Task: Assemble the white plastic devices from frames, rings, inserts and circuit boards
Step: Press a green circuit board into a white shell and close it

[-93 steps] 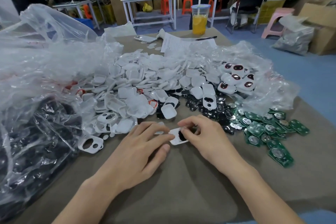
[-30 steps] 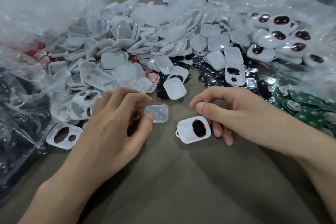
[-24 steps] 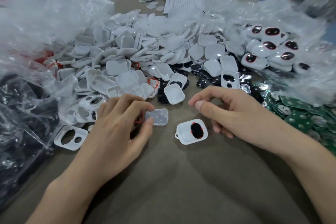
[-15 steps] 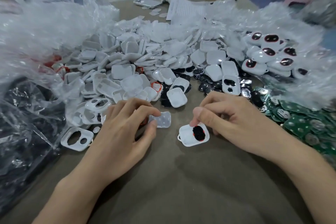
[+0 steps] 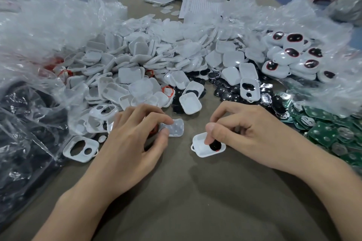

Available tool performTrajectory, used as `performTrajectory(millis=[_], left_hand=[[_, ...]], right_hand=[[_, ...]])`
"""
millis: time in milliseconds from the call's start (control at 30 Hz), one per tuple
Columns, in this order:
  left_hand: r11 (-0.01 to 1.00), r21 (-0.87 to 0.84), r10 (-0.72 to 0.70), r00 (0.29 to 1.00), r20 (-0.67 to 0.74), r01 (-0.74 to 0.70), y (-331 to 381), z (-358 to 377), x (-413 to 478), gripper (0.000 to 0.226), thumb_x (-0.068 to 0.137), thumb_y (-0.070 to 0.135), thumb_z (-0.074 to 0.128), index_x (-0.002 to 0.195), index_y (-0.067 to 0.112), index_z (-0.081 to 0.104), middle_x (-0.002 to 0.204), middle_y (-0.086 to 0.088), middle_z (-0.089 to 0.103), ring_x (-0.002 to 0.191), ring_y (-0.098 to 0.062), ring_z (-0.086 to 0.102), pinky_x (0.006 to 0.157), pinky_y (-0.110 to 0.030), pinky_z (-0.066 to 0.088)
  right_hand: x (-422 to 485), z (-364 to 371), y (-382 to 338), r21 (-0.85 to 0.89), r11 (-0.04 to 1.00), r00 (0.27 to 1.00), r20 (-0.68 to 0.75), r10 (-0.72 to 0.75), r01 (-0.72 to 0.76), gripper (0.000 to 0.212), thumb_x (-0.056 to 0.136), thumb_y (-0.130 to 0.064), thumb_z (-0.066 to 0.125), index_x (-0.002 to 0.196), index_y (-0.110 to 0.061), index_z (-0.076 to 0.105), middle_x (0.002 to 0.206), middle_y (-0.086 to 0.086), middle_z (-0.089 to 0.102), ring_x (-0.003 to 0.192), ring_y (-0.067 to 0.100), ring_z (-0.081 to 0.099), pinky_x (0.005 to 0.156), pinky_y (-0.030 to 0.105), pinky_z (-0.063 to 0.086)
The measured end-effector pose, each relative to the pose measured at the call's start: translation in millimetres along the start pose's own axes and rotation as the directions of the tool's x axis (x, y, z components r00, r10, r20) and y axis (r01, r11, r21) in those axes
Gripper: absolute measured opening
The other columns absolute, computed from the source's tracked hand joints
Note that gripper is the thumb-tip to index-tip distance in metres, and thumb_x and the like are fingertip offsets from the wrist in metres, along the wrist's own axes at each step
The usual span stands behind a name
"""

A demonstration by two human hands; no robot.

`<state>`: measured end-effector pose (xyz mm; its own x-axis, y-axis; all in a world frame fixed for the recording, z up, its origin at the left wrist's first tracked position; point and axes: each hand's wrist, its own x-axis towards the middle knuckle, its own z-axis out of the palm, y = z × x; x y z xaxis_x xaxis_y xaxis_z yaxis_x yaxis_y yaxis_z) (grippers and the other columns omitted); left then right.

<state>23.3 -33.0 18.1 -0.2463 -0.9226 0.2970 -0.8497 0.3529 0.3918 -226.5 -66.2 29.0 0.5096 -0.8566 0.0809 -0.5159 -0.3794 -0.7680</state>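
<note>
Device lay centre frame on table, right hand pinching it at its black part. Left hand, apart toward frame-left, pinched clear insert just below white pile.

Bright, even, diffuse light from overhead. Soft shadows beneath left hand and right hand on table. Specular glare on clear plastic bags, upper left and right of frame. Wide-angle bending at edges. Upper right corner motion-smeared; background soft; centre sharp
</note>
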Motion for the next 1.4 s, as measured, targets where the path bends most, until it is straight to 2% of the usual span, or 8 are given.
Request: performTrajectory(millis=[167, 333, 533, 700, 933, 1100, 1233, 1400], left_hand=[[1.0, 0.007, 0.011, 1.0, -0.008, -0.011, -2.5, 0.5, -0.2, 0.021, 0.096, 0.032, 0.053, 0.111, 0.027, 0.066, 0.115, 0.017, 0.057, 0.108, -0.01, 0.05, 0.098, -0.032, 0.037], [0.997, 0.076, -0.013, 1.0, -0.008, 0.014, -5.7, 3.3, 0.7, 0.029, 0.096, 0.038, 0.051, 0.116, 0.026, 0.068, 0.115, 0.013, 0.057, 0.107, -0.013, 0.049, 0.099, -0.032, 0.032], [0.997, 0.082, -0.01, 0.999, 0.034, 0.007, -6.5, 3.1, 1.3, 0.028, 0.099, 0.049, 0.052, 0.115, 0.032, 0.068, 0.118, 0.018, 0.054, 0.112, -0.007, 0.043, 0.101, -0.028, 0.026], [0.997, 0.063, 0.051, 0.998, 0.031, -0.052, -5.2, 4.4, 2.3, 0.018, 0.098, 0.042, 0.052, 0.106, 0.031, 0.064, 0.112, 0.023, 0.058, 0.111, -0.005, 0.045, 0.102, -0.018, 0.021], [0.998, 0.053, 0.043, 0.998, 0.034, -0.045, -4.2, 7.9, 7.7, 0.033, 0.097, 0.042, 0.048, 0.126, 0.033, 0.061, 0.113, 0.022, 0.055, 0.11, -0.006, 0.047, 0.102, -0.023, 0.026], [0.995, 0.01, 0.099, 0.995, 0.021, -0.099, -4.9, 9.0, 6.1, 0.024, 0.103, 0.03, 0.048, 0.124, 0.036, 0.059, 0.107, 0.025, 0.049, 0.108, 0.0, 0.047, 0.099, -0.017, 0.029], [0.983, -0.179, 0.03, 0.997, -0.072, -0.043, 2.6, 7.5, 8.3, 0.028, 0.102, 0.027, 0.049, 0.124, 0.041, 0.059, 0.107, 0.022, 0.054, 0.101, -0.003, 0.058, 0.083, -0.013, 0.041], [0.82, -0.572, -0.156, 0.971, -0.182, 0.025, 26.8, 5.4, 41.0, 0.033, 0.097, 0.013, 0.063, 0.11, 0.043, 0.066, 0.094, 0.012, 0.067, 0.075, 0.0, 0.061, 0.063, -0.008, 0.044]], right_hand=[[2.4, 0.2, 3.1, 0.046, 0.999, 0.996, -0.089, 0.021, -0.017, 0.034, 0.095, -0.057, 0.049, 0.081, -0.041, 0.076, 0.097, -0.012, 0.064, 0.066, 0.012, 0.061, 0.063, 0.017, 0.044], [2.8, -0.3, 3.8, 0.121, 0.992, 0.987, -0.157, 0.039, -0.02, 0.034, 0.098, -0.053, 0.048, 0.084, -0.038, 0.075, 0.095, -0.012, 0.063, 0.065, 0.012, 0.068, 0.054, 0.011, 0.044], [3.7, -1.2, -0.2, 0.268, 0.963, 0.975, -0.219, 0.032, 0.029, 0.035, 0.097, -0.051, 0.049, 0.085, -0.033, 0.076, 0.095, -0.005, 0.066, 0.068, 0.013, 0.068, 0.052, 0.025, 0.053], [6.9, -0.3, -1.7, 0.285, 0.955, 0.945, -0.327, 0.017, 0.081, 0.03, 0.102, -0.046, 0.05, 0.09, -0.035, 0.075, 0.09, -0.011, 0.067, 0.063, 0.009, 0.066, 0.055, 0.015, 0.05], [37.4, 0.7, -3.8, 0.291, 0.955, 0.938, -0.343, 0.043, 0.063, 0.019, 0.102, -0.038, 0.053, 0.101, -0.037, 0.072, 0.086, -0.006, 0.071, 0.068, 0.013, 0.067, 0.061, 0.023, 0.053], [48.2, 5.7, -6.6, 0.252, 0.962, 0.939, -0.343, -0.01, 0.102, 0.018, 0.103, -0.028, 0.055, 0.101, -0.039, 0.069, 0.086, -0.027, 0.066, 0.067, 0.0, 0.063, 0.061, 0.011, 0.047], [39.0, 9.2, -1.2, 0.263, 0.962, 0.96, -0.282, -0.003, 0.08, 0.015, 0.1, -0.032, 0.059, 0.108, -0.037, 0.071, 0.094, -0.02, 0.067, 0.079, 0.015, 0.064, 0.074, 0.03, 0.055], [40.1, 3.5, -3.2, 0.434, 0.9, 0.981, -0.186, 0.05, 0.036, 0.023, 0.089, -0.045, 0.067, 0.107, -0.034, 0.074, 0.085, -0.014, 0.071, 0.071, 0.006, 0.062, 0.07, 0.016, 0.05]])
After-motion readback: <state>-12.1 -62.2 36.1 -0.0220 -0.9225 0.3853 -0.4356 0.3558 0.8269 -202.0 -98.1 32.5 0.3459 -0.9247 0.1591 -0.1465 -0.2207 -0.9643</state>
